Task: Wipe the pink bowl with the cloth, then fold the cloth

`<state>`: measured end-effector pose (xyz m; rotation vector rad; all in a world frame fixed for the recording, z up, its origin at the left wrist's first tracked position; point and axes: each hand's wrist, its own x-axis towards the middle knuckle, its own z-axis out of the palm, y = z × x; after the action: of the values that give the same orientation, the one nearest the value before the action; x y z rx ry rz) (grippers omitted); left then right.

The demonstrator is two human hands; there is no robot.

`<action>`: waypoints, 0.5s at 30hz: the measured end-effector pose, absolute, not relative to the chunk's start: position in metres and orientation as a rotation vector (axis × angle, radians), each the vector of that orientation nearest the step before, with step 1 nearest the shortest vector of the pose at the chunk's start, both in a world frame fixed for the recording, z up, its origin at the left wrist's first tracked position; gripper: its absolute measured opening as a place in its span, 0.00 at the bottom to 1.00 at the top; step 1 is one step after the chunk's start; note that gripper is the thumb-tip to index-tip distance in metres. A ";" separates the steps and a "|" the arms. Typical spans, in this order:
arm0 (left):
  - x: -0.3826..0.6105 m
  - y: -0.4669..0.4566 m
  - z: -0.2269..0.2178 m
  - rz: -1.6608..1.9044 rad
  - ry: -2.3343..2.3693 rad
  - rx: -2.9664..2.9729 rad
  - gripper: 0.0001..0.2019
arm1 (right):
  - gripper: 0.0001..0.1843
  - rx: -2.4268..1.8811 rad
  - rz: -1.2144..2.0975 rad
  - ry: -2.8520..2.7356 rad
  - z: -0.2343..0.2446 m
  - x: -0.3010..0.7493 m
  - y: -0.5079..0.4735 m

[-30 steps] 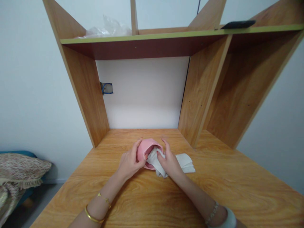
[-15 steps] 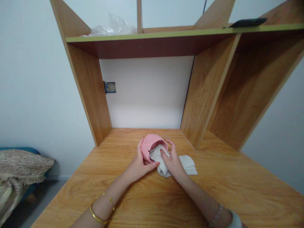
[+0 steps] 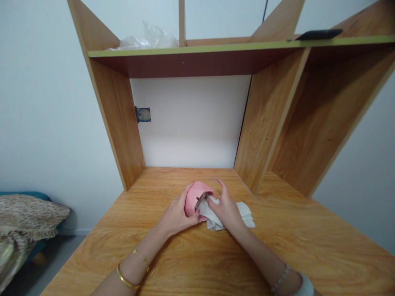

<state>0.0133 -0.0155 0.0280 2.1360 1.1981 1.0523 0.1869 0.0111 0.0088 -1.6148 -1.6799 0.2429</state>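
Note:
A pink bowl [image 3: 196,195] with a small notch in its rim is tilted over, its opening facing right and toward me. My left hand [image 3: 181,210] is wrapped round its left side, thumb at the lower rim. A pale grey cloth [image 3: 211,214] is pushed partly into the opening, and its rest trails onto the desk to the right. My right hand [image 3: 226,209] grips the cloth at the mouth of the bowl, thumb against it and the index finger raised off the rim. The cloth's end inside the bowl is hidden.
The wooden desk [image 3: 191,263] has side panels and a shelf [image 3: 185,61] above. Clear plastic wrap [image 3: 151,39] and a dark flat object [image 3: 319,34] lie on the shelf. An open wall socket box [image 3: 143,114] is at the back left. A patterned blanket [image 3: 31,216] lies at far left.
The bowl has turned and dropped slightly, so its opening faces more to the right. My right index finger has lifted off the rim, and my left thumb has shifted left.

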 end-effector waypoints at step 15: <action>0.009 0.015 0.008 1.216 1.311 1.376 0.26 | 0.25 -1.805 0.124 -1.777 0.014 0.208 0.022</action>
<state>0.0088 0.0148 0.0082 1.3764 1.3109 1.2162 0.2083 0.0217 0.0138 -1.8047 -1.7766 0.1240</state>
